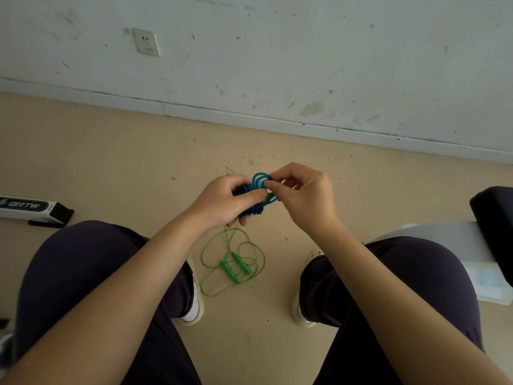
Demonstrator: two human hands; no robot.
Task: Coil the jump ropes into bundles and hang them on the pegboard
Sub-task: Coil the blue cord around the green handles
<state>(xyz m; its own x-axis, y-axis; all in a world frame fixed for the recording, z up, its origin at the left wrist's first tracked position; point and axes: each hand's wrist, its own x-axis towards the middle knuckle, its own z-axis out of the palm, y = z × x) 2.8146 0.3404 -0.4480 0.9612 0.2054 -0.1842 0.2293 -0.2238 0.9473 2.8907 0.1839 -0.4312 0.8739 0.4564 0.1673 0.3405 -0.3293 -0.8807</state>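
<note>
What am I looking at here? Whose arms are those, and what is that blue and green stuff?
There is no machine here, just a person. The one picture comes from a camera worn on their head, looking down, so you see their own arms and knees. They seem to be sitting, facing a white wall. Their left hand grips a bundle of blue jump rope, and their right hand pinches its loops, probably to tidy the coil. Down on the tan floor, between their shoes, lies a green jump rope in loose loops with its two handles side by side. It is not bundled yet. A white box lies on the floor on the left.
</note>
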